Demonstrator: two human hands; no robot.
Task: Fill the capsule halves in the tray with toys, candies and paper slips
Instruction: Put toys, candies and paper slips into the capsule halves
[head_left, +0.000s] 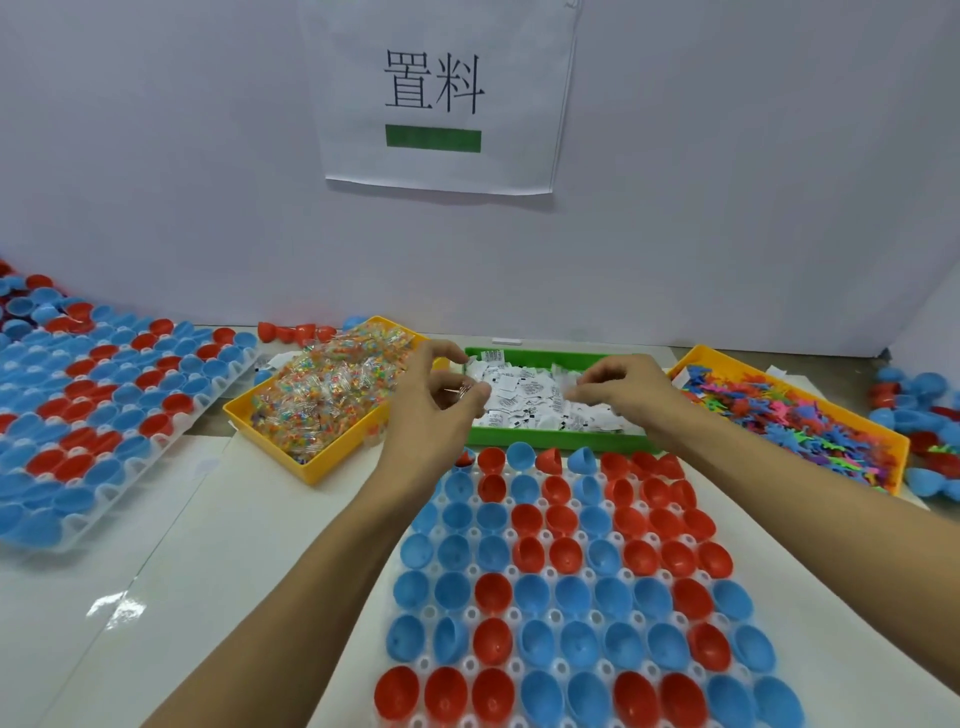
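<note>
A white partition with a taped sign backs the pale table. Both hands are over the green bin of paper slips: the left hand curled, seemingly pinching something small; the right hand pinching slips. This looks like the gathering step; next, drop slips into the empty capsule halves in the tray just below.

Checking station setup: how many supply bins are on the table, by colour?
Yellow bins: 2, the candy bin and the toy bin
Green bin: 1, holding paper slips
Total: 3
</note>
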